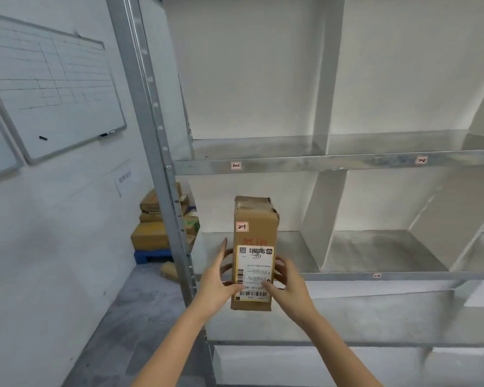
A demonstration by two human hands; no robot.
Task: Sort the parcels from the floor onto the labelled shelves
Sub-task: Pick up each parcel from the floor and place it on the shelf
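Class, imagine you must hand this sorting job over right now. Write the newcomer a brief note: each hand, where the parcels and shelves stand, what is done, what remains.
Left hand and right hand both grip the brown cardboard parcel, one on each side, thumbs on its white shipping label.
Its pink tag reads 2-1. It is held at the left bay of the grey metal shelf under the 1-1 label; whether it rests there yet is unclear.
Done: no other parcel shows on the shelves.
Left: set this one down, then sort the brown cardboard boxes stacked on the blue pallet on the floor.
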